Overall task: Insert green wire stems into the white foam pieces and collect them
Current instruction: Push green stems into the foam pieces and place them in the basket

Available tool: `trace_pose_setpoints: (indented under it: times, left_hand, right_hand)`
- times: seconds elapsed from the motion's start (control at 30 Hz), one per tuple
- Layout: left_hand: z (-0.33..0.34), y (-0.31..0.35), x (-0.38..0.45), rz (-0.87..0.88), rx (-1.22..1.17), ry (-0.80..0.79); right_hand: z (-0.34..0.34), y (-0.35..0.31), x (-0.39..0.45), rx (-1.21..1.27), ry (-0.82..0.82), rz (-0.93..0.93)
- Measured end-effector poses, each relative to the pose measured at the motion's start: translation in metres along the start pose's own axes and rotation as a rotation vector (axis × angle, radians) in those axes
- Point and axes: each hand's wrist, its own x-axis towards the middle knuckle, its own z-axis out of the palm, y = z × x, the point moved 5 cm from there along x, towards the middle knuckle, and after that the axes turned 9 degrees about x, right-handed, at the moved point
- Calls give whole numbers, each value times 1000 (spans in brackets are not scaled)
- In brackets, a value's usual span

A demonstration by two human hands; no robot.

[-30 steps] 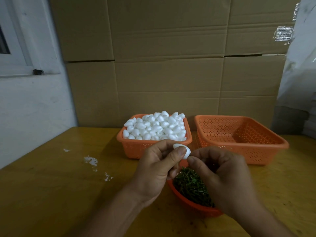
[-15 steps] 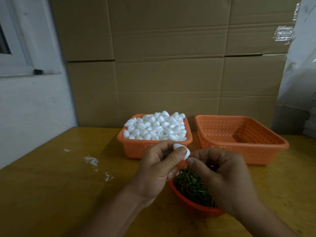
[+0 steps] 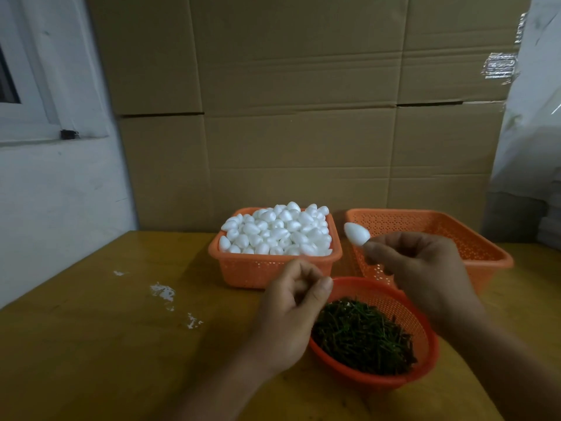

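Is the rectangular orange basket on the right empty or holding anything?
Apparently empty: the right basket shows only bare perforated mesh, though the right hand hides its near corner.

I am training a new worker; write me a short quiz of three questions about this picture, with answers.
1. True or false: the right hand pinches a foam piece.
2. What fills the round basket?
3. The empty rectangular basket stands: A) left of the foam basket; B) right of it.

Key
1. True.
2. Green wire stems.
3. B.
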Motion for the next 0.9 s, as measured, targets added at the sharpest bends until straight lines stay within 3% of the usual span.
trace_pose_setpoints:
  times: [0.17, 0.37, 0.53, 0.7, 0.9]
  left_hand:
    - [5, -2, -3, 58, 161, 5]
    - [8, 1, -5, 108, 222, 12]
    - [8, 1, -6, 151, 337, -12]
    - [10, 2, -7, 169, 420, -23]
    - [10, 4, -8, 181, 483, -38]
  right_hand:
    - [-27, 21, 54, -275, 98, 43]
    - [-41, 45, 99, -608, 85, 109]
    - [-45, 76, 126, -891, 12, 314]
    - [-42, 91, 138, -1064, -21, 375]
    - [-28, 86, 138, -1221, -203, 431]
